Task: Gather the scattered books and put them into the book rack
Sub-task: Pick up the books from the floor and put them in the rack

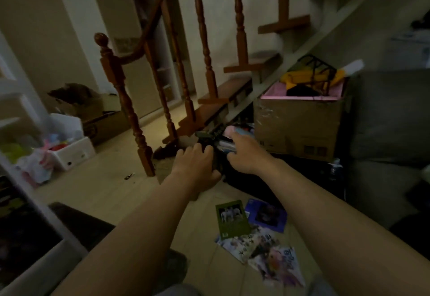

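Both bare forearms reach forward to the foot of a staircase. There a dark book rack [207, 138] sits on the pale plank floor [111, 179], tucked between the turned newel post [130, 109] and a cardboard box [297, 128]. The left hand [195, 164] has its fingers curled over the rack's black near edge and grasps it. The right hand [246, 154] lies just beside it, fingers stretched over the top of the standing books [226, 143] and thumb tucked below. It seems to pinch a pale blue and pink one, though blur and dim light soften that contact.

Well behind the hands, nearer the camera, more thin, flat books lie scattered on the floor. A green book [232, 219] with pale animal figures on its glossy cover overlaps a blue-purple book [267, 216]. Beneath both, two pale illustrated books [267, 251] fan out at angles, their covers busy with pastel drawings.

The stair has lathe-turned, reddish-brown wooden balusters [204, 40] and flat treads against a cream wall. The box is matt brown with shiny tape. A pink-lined tray rests on top of it, holding yellow pieces and a black wire frame [318, 72]. A grey upholstered sofa [391, 114] stands to the right, and a white plastic bin [72, 154] of bright toys to the left.
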### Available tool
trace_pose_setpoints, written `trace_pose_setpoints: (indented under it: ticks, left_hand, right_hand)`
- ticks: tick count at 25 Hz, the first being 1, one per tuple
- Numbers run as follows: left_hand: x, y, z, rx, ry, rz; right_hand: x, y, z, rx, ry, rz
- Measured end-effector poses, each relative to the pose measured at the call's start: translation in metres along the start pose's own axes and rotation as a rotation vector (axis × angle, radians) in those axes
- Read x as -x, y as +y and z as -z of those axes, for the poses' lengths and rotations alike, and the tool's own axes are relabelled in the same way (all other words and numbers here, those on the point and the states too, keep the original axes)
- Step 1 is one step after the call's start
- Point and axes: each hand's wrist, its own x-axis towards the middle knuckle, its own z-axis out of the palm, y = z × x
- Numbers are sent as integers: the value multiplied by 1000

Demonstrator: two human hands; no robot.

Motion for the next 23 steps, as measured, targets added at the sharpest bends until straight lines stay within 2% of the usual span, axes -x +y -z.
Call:
trace_pose_setpoints:
  ticks: [10,18,23]
  left_hand:
    - [-39,80,-159,88,-259,-170]
    - [-68,107,-294,84,-449,-260]
    - [-75,138,-380,126,-602,-278]
  right_hand:
    - [10,197,-85,51,-99,-387]
    - [2,317,-166,-26,-166,-534]
    - [7,380,-237,-49,-278,-723]
